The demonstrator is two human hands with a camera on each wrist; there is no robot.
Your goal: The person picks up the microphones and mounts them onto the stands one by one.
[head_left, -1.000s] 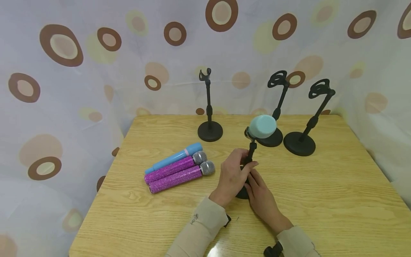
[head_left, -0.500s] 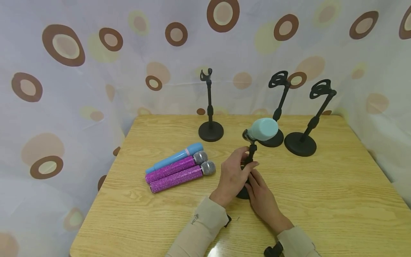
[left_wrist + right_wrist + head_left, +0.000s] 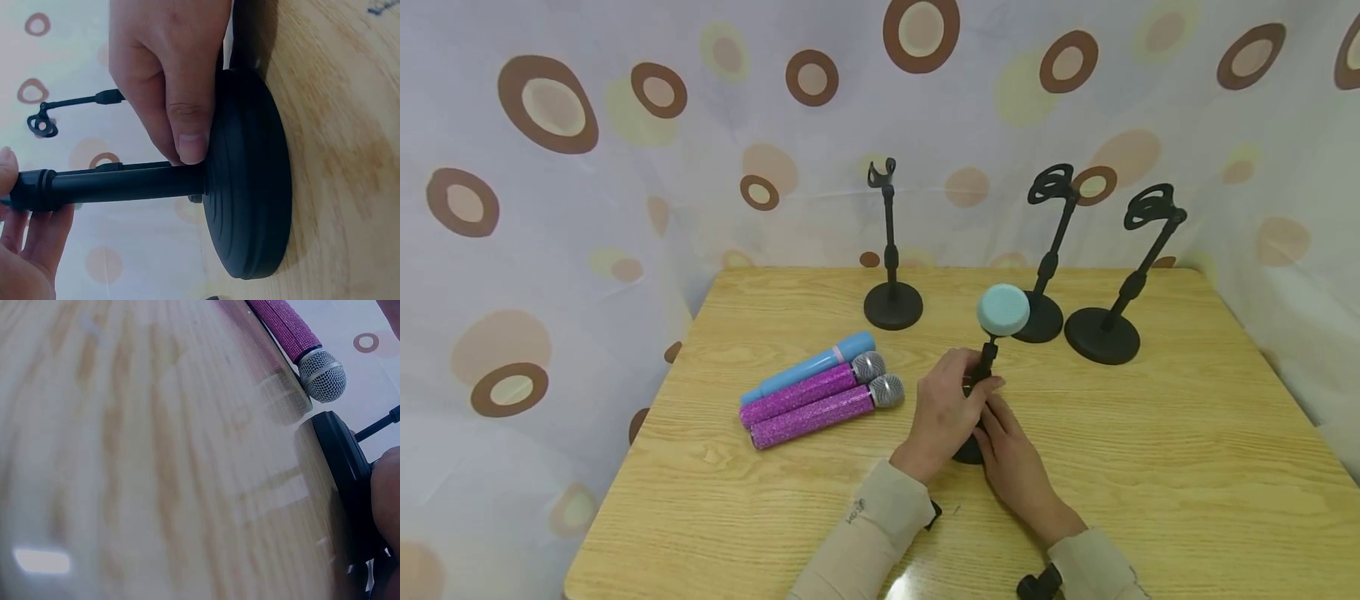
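Note:
A black microphone stand (image 3: 972, 450) stands upright near the table's middle, with a light blue microphone (image 3: 1003, 310) at its top, one round end toward me. My left hand (image 3: 942, 408) grips the collar partway up the pole, fingers and thumb around it. Lower down, my right hand (image 3: 1018, 471) holds the stand at its base. The left wrist view shows the right thumb (image 3: 191, 147) against the top of the round base (image 3: 250, 181), beside the pole (image 3: 131, 184). Most of the microphone's body is hidden behind its end.
Left of the hands lie a blue microphone (image 3: 808, 367) and two purple glittery microphones (image 3: 801, 398), side by side. Three more black stands (image 3: 892, 307) with holders stand along the back of the wooden table (image 3: 1195, 458). A patterned curtain (image 3: 700, 167) hangs behind.
The light blue microphone on the held stand has swung from pointing right to facing me, its end shifting left and slightly down. Both hands stay in nearly the same places.

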